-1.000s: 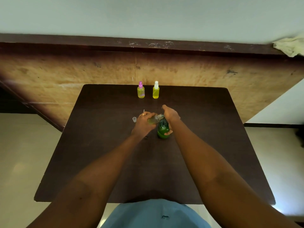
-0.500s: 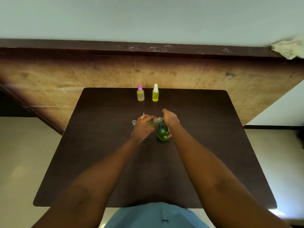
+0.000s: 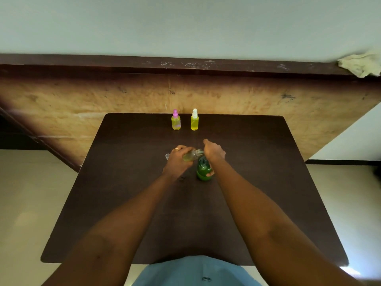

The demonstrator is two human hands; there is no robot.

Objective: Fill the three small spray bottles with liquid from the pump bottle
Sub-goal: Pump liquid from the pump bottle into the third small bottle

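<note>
Left hand (image 3: 177, 159) grips 1 tilted small bottle (image 3: 190, 156); right hand (image 3: 213, 152) clasps the green pump bottle (image 3: 203, 169).

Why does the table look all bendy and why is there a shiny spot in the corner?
Head view: the wide-angle lens stretches the dark table so its edges splay; light glares off the floor by its near right corner; the tilted spray bottle in the left hand looks soft and blurry.
</note>
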